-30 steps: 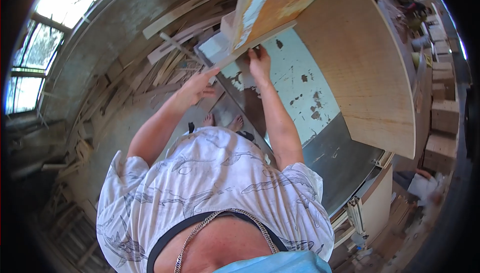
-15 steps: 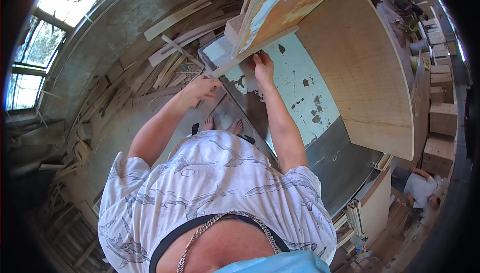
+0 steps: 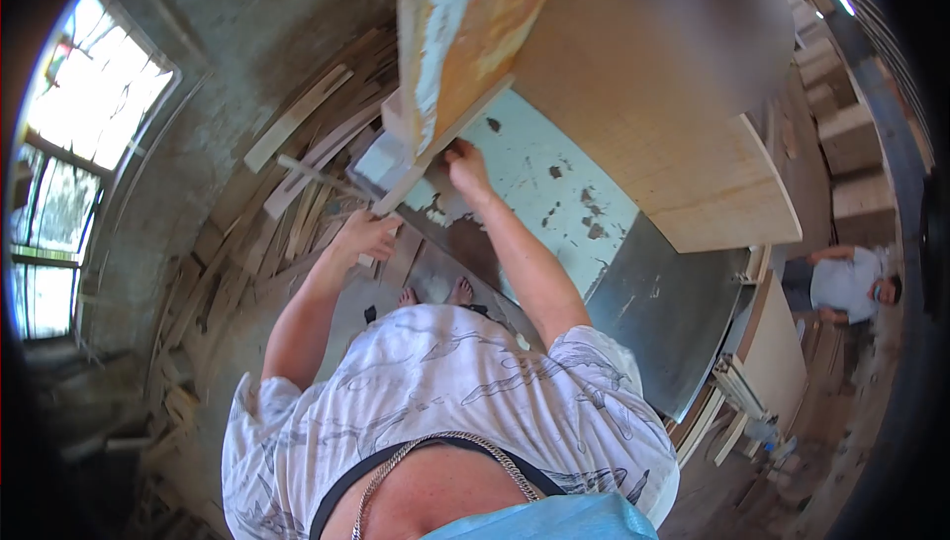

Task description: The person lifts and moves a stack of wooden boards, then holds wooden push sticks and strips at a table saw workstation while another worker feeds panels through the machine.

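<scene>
Scrap wood [image 3: 297, 119] lies heaped along the wall [image 3: 223, 40] beyond us. We reach both arms forward: our left hand [image 3: 364, 236] is half-open at the near end of a wooden strip [image 3: 401, 189], fingers loosely bent; our right hand [image 3: 468, 172] curls beside the strip, fingertips hidden, so we cannot tell whether it grips. That strip runs along the lower edge of an orange-stained panel [image 3: 495, 25]. Below, the tabletop [image 3: 539, 159] is pale with brown flaking, dark grey towards our right, near a plywood sheet [image 3: 633, 144].
</scene>
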`<act>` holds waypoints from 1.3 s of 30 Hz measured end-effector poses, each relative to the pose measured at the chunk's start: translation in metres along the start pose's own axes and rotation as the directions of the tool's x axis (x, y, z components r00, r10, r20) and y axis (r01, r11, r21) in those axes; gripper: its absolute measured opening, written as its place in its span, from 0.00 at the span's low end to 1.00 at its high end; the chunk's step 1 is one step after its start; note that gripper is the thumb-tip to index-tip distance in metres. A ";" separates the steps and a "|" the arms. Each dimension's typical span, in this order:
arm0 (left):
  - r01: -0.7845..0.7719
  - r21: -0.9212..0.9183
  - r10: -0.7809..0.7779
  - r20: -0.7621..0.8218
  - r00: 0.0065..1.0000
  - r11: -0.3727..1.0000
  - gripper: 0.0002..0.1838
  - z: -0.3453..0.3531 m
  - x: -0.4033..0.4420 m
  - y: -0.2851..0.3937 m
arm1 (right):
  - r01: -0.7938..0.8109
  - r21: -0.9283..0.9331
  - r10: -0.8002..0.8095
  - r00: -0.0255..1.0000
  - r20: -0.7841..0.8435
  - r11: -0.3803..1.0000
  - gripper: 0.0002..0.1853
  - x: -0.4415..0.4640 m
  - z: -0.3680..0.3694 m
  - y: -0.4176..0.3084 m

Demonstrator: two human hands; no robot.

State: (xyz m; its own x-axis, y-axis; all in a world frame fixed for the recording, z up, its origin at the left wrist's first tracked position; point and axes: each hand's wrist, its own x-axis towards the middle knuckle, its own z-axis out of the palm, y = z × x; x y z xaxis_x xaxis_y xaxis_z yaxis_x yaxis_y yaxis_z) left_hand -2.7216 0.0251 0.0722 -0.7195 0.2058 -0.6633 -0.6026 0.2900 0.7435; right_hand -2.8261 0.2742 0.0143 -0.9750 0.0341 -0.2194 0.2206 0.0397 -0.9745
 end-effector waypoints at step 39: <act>-0.284 0.522 -0.031 0.514 0.857 0.804 0.13 0.273 -0.116 -0.153 | -0.364 -0.604 0.144 0.913 -0.381 0.709 0.20 -0.642 -0.243 0.295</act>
State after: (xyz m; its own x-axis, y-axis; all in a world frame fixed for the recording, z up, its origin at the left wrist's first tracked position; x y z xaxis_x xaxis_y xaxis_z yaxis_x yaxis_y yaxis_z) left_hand -2.4519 0.2121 0.0123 -0.4204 0.6478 -0.6353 -0.0998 0.6630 0.7420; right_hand -2.1292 0.5064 -0.1206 -0.8492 0.4175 -0.3233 0.5263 0.6189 -0.5831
